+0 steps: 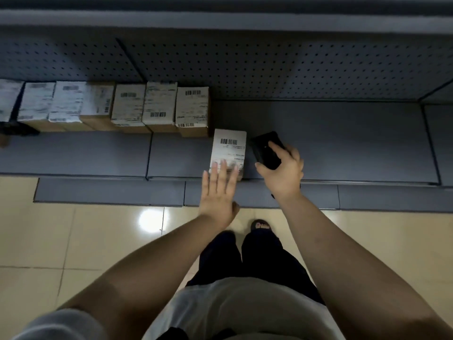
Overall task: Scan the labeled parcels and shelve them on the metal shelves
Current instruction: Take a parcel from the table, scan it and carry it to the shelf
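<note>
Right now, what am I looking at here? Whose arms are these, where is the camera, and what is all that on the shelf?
There is no machine here: a person wears one camera on the head, looking forward and down, so you see that person's own arms, legs and the tiled floor. In front is a grey metal shelf with a perforated back wall. A row of labelled cardboard parcels stands at the back of it. One more parcel, with a barcode label on top, sits nearer the front edge. The left hand is flat, its straight fingers reaching its near end. The right hand holds a black handheld device, probably the scanner, just right of that parcel.
</note>
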